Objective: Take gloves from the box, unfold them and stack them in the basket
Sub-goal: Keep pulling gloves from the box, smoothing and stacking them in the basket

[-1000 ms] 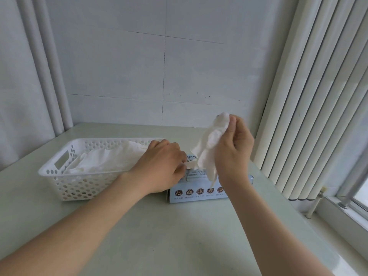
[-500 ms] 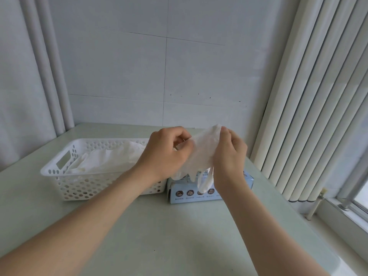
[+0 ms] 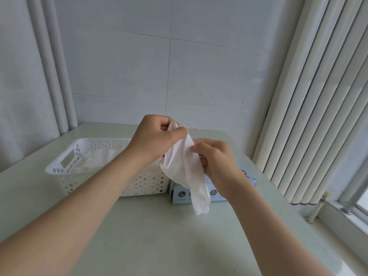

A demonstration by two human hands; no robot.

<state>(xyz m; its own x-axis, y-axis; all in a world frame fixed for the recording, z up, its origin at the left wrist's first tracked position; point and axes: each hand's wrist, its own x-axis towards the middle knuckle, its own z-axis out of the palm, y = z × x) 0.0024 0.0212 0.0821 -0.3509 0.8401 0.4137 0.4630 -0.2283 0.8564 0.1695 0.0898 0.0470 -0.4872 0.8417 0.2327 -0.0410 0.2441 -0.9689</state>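
Both hands pinch the glove (image 3: pixel 184 170) — left hand (image 3: pixel 155 139) at its top, right hand (image 3: pixel 217 162) mid-edge — thin, limp, feather-light film, probably best spread by its cuff.

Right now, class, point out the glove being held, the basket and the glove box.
glove (image 3: pixel 185 172), head view, hanging middle.
basket (image 3: pixel 55 171), head view, near-left rim.
glove box (image 3: pixel 180 196), head view, front face.

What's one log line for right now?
step: unfolding | left hand: grips glove top | right hand: pinches glove edge | basket: gloves inside | box: behind glove
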